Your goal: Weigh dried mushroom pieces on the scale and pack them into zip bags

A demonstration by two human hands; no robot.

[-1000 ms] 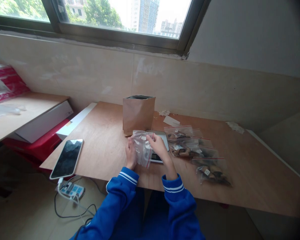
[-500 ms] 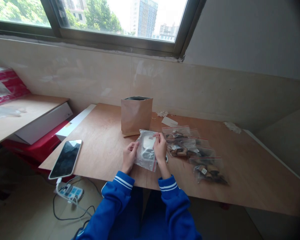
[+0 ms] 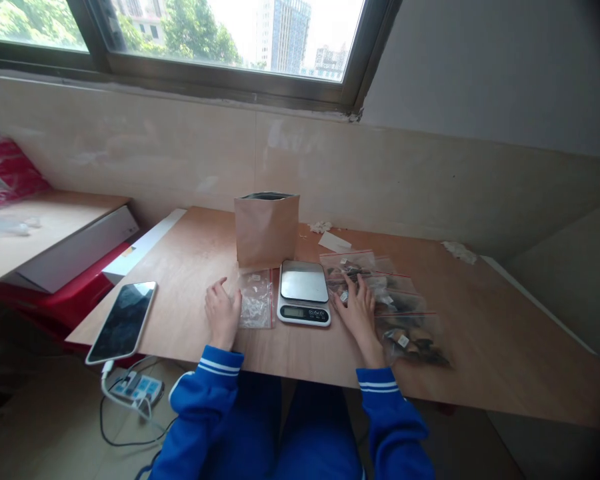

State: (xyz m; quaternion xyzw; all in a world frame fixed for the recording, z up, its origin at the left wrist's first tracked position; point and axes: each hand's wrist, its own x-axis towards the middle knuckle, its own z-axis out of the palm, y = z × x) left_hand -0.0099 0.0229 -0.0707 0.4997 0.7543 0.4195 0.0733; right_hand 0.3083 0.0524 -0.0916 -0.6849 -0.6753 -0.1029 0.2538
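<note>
A digital kitchen scale (image 3: 304, 313) with a silver plate sits on the table in front of me. To its left lies an empty clear zip bag (image 3: 256, 313), flat on the wood. My left hand (image 3: 222, 310) rests at that bag's left edge, fingers loosely bent and apart, with nothing seen in them. Right of the scale my right hand (image 3: 357, 310) spreads its fingers over a clear zip bag (image 3: 345, 293) of brown dried pieces, touching it. Several similar bags lie partly overlapped there, and a nearer zip bag (image 3: 415, 343) shows dark pieces and a white label.
Behind the scale stands a brown paper pouch (image 3: 267, 233), its top open. A phone (image 3: 123, 323) with a charging cable lies at the table's left edge. A white paper slip (image 3: 335, 241) and crumpled scraps (image 3: 321, 227) lie near the wall. A power strip (image 3: 137, 387) is on the floor.
Both hands have let go of the clear zip bag, which now lies left of the scale. The scale is uncovered. My right hand has moved right onto the filled bags; my left hand went left.
</note>
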